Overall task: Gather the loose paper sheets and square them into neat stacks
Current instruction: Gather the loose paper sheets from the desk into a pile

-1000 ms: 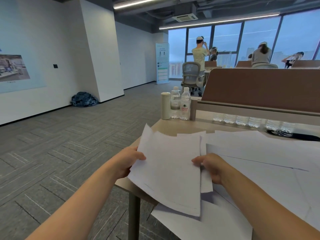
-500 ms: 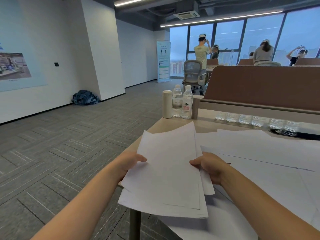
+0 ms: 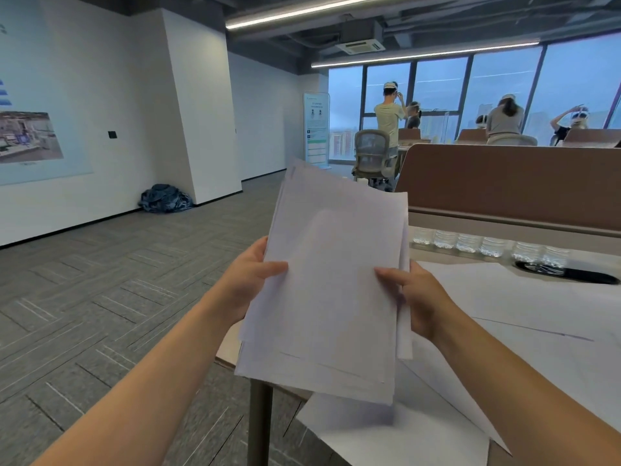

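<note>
Off to the left, a broad stretch of grey carpet floor (image 3: 100, 314), running back to the white wall (image 3: 117, 79). Ahead and to the right, closed in by a brown desk partition (image 3: 504, 183) standing along the far side of the desk (image 3: 226, 344). Near-left corner of that desk just under the left wrist, carried on a dark desk leg (image 3: 258, 425). Spread across the desk top on the right, large loose sheets (image 3: 537, 314), overlapping, with one hanging past the near edge. At the foot of the partition, a row of water bottles (image 3: 487, 247), and just beside them a dark oval cable opening (image 3: 571, 274).

Raised above the desk corner, nearly upright with the top leaning away: the paper stack (image 3: 332, 290). Not yet flush, with sheets stepped along the bottom edge and down the right side, and a top-left corner poking out. Caught between the two hands at about mid-height, one hand on each long edge.

Left hand (image 3: 245, 284): thumb laid flat across the front face, fingers hidden behind the paper, pinching the left edge. Right hand (image 3: 416, 297): thumb on the front, fingers curled round the back, pinching the right edge the same way.
</note>
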A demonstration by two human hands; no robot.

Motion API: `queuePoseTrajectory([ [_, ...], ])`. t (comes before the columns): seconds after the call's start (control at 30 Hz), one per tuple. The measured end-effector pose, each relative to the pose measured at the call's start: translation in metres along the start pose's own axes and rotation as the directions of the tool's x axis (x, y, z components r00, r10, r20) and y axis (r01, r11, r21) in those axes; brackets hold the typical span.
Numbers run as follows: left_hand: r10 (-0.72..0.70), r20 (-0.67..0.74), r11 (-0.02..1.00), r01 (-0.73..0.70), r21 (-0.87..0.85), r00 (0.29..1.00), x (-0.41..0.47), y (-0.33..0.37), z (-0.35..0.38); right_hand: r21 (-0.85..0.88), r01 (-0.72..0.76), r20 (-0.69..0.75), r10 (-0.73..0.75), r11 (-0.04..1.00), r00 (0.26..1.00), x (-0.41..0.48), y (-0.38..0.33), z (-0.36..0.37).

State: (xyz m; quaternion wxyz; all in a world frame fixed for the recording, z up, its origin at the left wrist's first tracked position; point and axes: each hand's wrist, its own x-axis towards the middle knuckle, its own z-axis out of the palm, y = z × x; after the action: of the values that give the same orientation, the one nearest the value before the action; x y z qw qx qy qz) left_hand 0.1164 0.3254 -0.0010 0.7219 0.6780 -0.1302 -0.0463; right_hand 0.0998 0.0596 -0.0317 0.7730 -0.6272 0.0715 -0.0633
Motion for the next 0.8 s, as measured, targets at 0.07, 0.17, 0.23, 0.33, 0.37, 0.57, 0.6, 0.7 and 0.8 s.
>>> queuePoseTrajectory([
  [0.07, 0.025, -0.008, 0.999, -0.025, 0.03, 1.0, 0.0, 0.005, 0.005, -0.038, 0.051, -0.04, -0.053, 0.998, 0.998, -0.003, -0.009, -0.001],
  [0.17, 0.06, 0.002, 0.998, -0.06, 0.029, 0.998, 0.002, 0.011, 0.017, -0.095, 0.142, -0.087, -0.151, 0.985, 0.985, -0.009, -0.026, -0.003],
  [0.23, 0.08, 0.015, 0.997, -0.08, -0.004, 0.997, 0.006, 0.014, 0.023, -0.147, 0.215, -0.127, -0.234, 0.965, 0.964, -0.013, -0.039, -0.007],
  [0.33, 0.078, 0.009, 0.994, -0.077, -0.075, 0.997, 0.012, 0.015, 0.032, -0.195, 0.303, -0.136, -0.331, 0.933, 0.934, -0.022, -0.053, -0.015],
  [0.37, 0.075, 0.005, 0.994, -0.074, -0.086, 0.997, 0.012, 0.014, 0.035, -0.194, 0.317, -0.134, -0.345, 0.928, 0.929, -0.024, -0.053, -0.017],
  [0.57, 0.036, -0.01, 0.995, -0.037, -0.088, 0.999, 0.005, 0.0, 0.04, -0.133, 0.212, -0.052, -0.22, 0.968, 0.974, -0.031, -0.034, -0.028],
  [0.6, 0.038, -0.02, 0.994, -0.04, -0.101, 0.999, 0.004, 0.0, 0.039, -0.098, 0.205, -0.029, -0.208, 0.974, 0.978, -0.032, -0.033, -0.029],
  [0.7, 0.06, -0.024, 0.992, -0.063, -0.109, 0.998, 0.003, 0.001, 0.037, 0.002, 0.216, 0.041, -0.216, 0.976, 0.976, -0.035, -0.034, -0.034],
  [0.8, 0.081, -0.015, 0.989, -0.082, -0.12, 0.997, 0.003, 0.004, 0.038, -0.015, 0.244, 0.076, -0.242, 0.97, 0.967, -0.033, -0.033, -0.036],
])
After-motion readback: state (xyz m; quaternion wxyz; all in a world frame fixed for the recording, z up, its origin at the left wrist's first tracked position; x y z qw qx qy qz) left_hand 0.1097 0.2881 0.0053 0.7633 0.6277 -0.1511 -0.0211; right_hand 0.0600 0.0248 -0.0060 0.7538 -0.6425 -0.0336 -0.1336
